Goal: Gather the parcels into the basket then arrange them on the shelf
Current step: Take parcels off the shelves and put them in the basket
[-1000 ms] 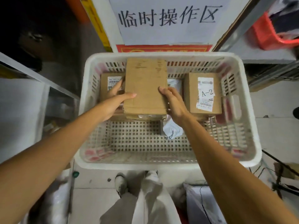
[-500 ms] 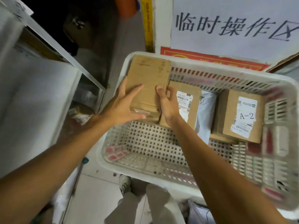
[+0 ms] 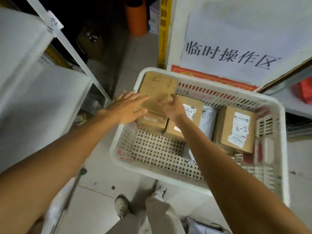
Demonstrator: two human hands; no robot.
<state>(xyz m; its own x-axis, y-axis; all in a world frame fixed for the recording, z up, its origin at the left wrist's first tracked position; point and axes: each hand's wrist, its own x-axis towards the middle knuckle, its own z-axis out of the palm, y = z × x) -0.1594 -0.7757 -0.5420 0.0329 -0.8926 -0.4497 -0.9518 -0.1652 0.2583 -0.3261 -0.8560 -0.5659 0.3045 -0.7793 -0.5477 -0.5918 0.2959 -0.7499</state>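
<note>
A plain brown box (image 3: 157,88) is at the far left corner of the white perforated basket (image 3: 199,182), above another carton. My left hand (image 3: 128,107) lies flat with straight fingers against the box's left side. My right hand (image 3: 172,107) curls its fingers over the box's right edge; the hands are motion-blurred. Also in the basket are a labelled brown box (image 3: 192,107) under my right wrist, a grey poly bag (image 3: 208,119) and a box marked A-2 (image 3: 236,129) at the right.
A white shelf unit (image 3: 33,98) with a metal rail (image 3: 76,53) stands at the left. A paper sign (image 3: 236,48) hangs behind the basket, an orange tube (image 3: 136,19) stands beyond. My legs and shoe (image 3: 121,206) are on the tiled floor below.
The plain brown box has moved from the basket's middle to its far left corner, both hands going with it. The view has swung left toward the shelf.
</note>
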